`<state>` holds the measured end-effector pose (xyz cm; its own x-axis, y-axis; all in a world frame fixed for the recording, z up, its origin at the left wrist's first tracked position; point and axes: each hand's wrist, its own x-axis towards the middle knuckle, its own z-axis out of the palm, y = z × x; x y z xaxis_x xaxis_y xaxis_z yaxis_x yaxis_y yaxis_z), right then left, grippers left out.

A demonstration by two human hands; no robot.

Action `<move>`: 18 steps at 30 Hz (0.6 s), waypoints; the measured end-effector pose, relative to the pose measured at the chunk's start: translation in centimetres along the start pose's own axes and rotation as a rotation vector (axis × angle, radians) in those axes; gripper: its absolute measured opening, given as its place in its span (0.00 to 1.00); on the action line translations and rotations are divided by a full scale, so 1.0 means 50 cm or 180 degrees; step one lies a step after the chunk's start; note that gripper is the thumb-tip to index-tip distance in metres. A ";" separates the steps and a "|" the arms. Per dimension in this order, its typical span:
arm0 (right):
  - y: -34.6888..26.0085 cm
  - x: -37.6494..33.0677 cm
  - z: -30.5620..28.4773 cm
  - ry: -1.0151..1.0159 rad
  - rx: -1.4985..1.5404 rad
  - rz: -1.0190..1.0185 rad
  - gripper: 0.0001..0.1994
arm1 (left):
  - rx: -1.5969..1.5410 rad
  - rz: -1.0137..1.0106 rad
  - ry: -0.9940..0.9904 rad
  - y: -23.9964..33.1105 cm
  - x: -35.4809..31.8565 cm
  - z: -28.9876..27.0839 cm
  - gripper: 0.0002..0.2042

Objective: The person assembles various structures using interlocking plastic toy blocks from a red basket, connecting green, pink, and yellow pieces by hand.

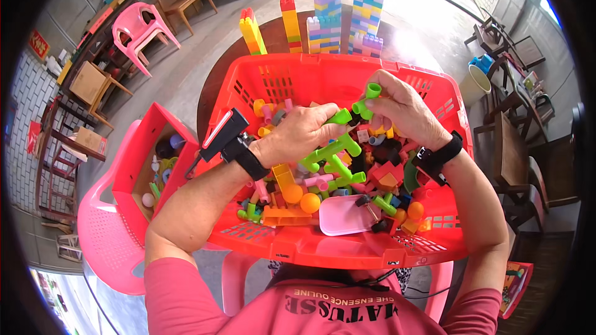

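My left hand (pixel 298 131) is closed on a green toy pipe assembly (pixel 335 152), a branching set of joined tubes that hangs below the fingers over the basket. One round tube end sticks out beside the thumb. To its right, my right hand (pixel 402 107) pinches a short green pipe connector (pixel 371 90) with its round opening facing up. The two green pieces are close together but look apart. Beneath both hands, a red plastic basket (pixel 298 253) holds a loose heap of toy parts, including orange balls (pixel 310 203) and a pink tray (pixel 343 216).
Behind the basket, several block towers (pixel 369 6) stand on a dark round table (pixel 214 80). At left, a red box (pixel 133 174) of small toys rests on a pink chair (pixel 102 229). Wooden chairs (pixel 512 149) line the right side.
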<state>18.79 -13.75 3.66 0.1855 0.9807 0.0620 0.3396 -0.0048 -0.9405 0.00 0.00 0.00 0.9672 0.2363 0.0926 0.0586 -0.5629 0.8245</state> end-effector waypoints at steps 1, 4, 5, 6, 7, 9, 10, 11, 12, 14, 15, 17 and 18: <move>-0.005 -0.004 0.001 -0.0041 -0.0085 -0.0020 0.09 | 0.0036 0.0142 0.0094 -0.004 0.001 0.006 0.21; -0.014 -0.001 0.010 -0.0159 -0.0467 -0.0229 0.08 | 0.0380 0.0337 0.0197 -0.014 -0.002 0.001 0.21; -0.015 -0.003 0.010 -0.0213 -0.0637 -0.0255 0.08 | 0.0488 0.0373 0.0215 -0.016 -0.002 0.004 0.21; -0.017 -0.003 0.009 -0.0218 -0.0787 -0.0393 0.09 | 0.0508 0.0443 0.0256 -0.016 0.000 0.007 0.21; -0.018 -0.004 0.006 -0.0224 -0.0925 -0.0494 0.09 | 0.0528 0.0513 0.0296 -0.016 0.001 0.010 0.21; -0.016 -0.005 0.009 -0.0150 -0.1156 -0.0777 0.10 | 0.0616 0.0563 0.0342 -0.010 0.000 0.011 0.21; -0.015 -0.004 0.012 -0.0072 -0.1273 -0.0959 0.10 | 0.0677 0.0559 0.0364 -0.005 -0.001 0.012 0.20; -0.014 -0.004 0.014 0.0009 -0.1411 -0.1011 0.11 | 0.0760 0.0537 0.0379 0.000 -0.002 0.011 0.20; -0.016 -0.006 0.012 -0.0018 -0.1485 -0.1278 0.12 | 0.0814 0.0543 0.0369 0.006 -0.004 0.011 0.20; -0.023 -0.009 0.008 -0.0077 -0.1654 -0.1546 0.13 | 0.0964 0.0495 0.0329 0.019 -0.010 0.010 0.19; -0.024 -0.010 0.011 -0.0130 -0.1635 -0.1564 0.13 | 0.1040 0.0535 0.0314 0.025 -0.014 0.013 0.18; -0.023 -0.017 0.021 -0.0230 -0.1581 -0.1565 0.13 | 0.1177 0.0626 0.0272 0.035 -0.021 0.020 0.17; -0.025 -0.022 0.020 -0.0208 -0.1655 -0.1526 0.13 | 0.1136 0.0636 0.0245 0.038 -0.020 0.019 0.15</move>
<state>17.23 -14.61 4.41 -0.1447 0.9077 0.3938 0.7691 0.3536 -0.5324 -0.62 -2.06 0.93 0.9478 0.1454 0.2838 -0.0335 -0.8397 0.5421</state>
